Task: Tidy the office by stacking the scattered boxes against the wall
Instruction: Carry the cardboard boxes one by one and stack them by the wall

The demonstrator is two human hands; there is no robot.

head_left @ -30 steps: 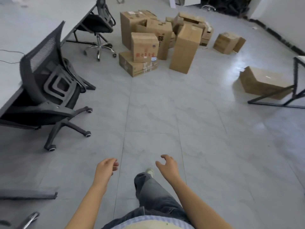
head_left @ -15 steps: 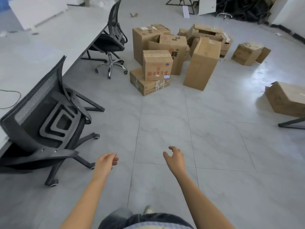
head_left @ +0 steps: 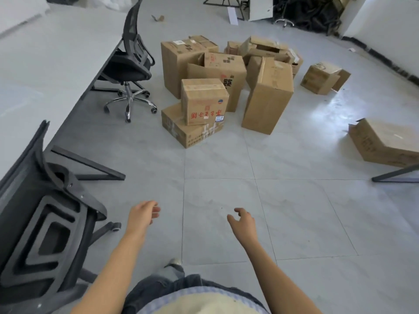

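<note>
Judging by the pile of boxes (head_left: 204,100), seen nearer at twelve o'clock than a second ago, an approach is being made, while the left hand (head_left: 142,215) and right hand (head_left: 243,220) are held empty, fingers loosely apart, nothing yet stacked.

Lone box (head_left: 383,141) cut by right edge. Rear boxes (head_left: 260,47) in pile mostly hidden behind front ones. Red print on small box (head_left: 204,100) unreadable. Near chair (head_left: 45,223) cut off left and bottom. Dark heap (head_left: 313,12) top right: can't tell what.
</note>
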